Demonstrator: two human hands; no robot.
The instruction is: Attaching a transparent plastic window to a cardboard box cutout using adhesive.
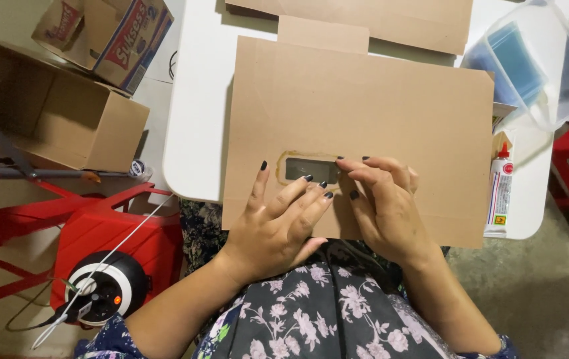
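Head view: both hands' spread fingers [304, 193] press flat around the clear window [307, 167] in the cardboard sheet [377, 106].

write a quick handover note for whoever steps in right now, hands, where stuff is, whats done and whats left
Left hand: flat, fingers pressing the clear window film over the cutout.
Right hand: fingertips pressing the film's right edge.
Cardboard sheet lies flat on the white table, overhanging the lap.
Glue bottle lies at the right; plastic tub at the far right.
Done: film placed, glue ring visible round it.
Left: bond not confirmed; sheet unfolded.
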